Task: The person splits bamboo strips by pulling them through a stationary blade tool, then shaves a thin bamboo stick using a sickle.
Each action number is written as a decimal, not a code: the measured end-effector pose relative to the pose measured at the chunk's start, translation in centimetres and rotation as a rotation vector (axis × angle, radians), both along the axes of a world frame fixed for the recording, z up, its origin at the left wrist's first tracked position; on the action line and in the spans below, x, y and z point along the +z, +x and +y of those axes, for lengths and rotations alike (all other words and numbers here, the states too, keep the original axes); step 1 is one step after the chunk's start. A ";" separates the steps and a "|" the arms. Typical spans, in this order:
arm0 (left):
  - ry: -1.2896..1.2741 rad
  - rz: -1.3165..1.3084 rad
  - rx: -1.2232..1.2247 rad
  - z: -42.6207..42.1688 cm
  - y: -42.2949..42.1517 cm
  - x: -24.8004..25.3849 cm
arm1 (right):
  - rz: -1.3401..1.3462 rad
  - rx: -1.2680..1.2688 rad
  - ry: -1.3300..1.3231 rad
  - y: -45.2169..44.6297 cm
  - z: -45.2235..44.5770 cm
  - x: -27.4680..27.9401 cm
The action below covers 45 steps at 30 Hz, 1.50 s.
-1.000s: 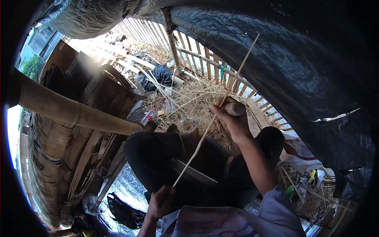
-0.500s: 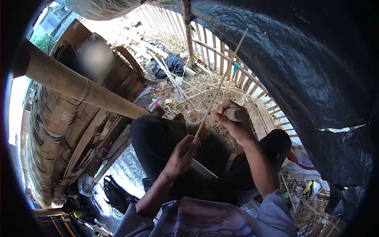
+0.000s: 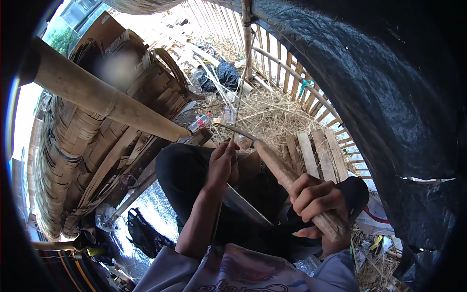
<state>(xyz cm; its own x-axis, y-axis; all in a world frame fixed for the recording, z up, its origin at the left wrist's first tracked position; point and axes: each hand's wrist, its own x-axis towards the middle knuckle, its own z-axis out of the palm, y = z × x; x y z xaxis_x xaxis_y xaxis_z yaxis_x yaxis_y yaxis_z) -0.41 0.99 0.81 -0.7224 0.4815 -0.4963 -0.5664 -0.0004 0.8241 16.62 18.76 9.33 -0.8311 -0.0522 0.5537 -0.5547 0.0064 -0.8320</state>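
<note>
My left hand (image 3: 224, 163) is closed round a long thin bamboo strip (image 3: 238, 109), which rises away from me above my knees. My right hand (image 3: 317, 200) grips the thick wooden handle of a knife (image 3: 278, 163). The knife's narrow dark blade points away to the left, and its tip is beyond the strip or close against it; I cannot tell whether they touch. A flat, straight-edged piece of metal (image 3: 249, 206) lies across my lap, its near end below my left hand. What it belongs to is hidden.
A thick bamboo pole (image 3: 109, 100) juts in from the left beside woven bamboo baskets (image 3: 73, 165). Ahead are straw shavings (image 3: 272, 112), a plastic bottle (image 3: 199, 122) and wooden slats (image 3: 318, 153). A black tarp (image 3: 369, 87) hangs at right along a bamboo fence (image 3: 292, 73).
My right hand has turned and come nearer, so the knife now shows along its length. My left hand has shifted slightly up, and the bamboo strip leans less to the right.
</note>
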 end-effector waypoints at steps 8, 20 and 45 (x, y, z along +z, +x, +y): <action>0.048 -0.035 -0.045 -0.7 -0.4 -1.0 | -0.032 0.144 0.107 -0.6 -1.4 -0.7; -0.058 -0.044 0.019 -1.0 -0.6 -0.8 | 0.039 0.141 0.285 -1.4 -4.4 -4.0; -0.006 -0.117 -0.014 -1.7 -0.9 0.1 | 0.047 0.168 0.377 -0.2 -4.4 -4.0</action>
<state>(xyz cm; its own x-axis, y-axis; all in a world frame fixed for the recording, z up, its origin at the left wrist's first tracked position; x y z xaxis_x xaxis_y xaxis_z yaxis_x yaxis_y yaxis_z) -1.36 -0.67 0.90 -0.6523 0.4880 -0.5800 -0.6587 0.0136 0.7523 16.41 14.34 5.37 -0.7681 -0.3915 0.5067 -0.6112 0.2123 -0.7625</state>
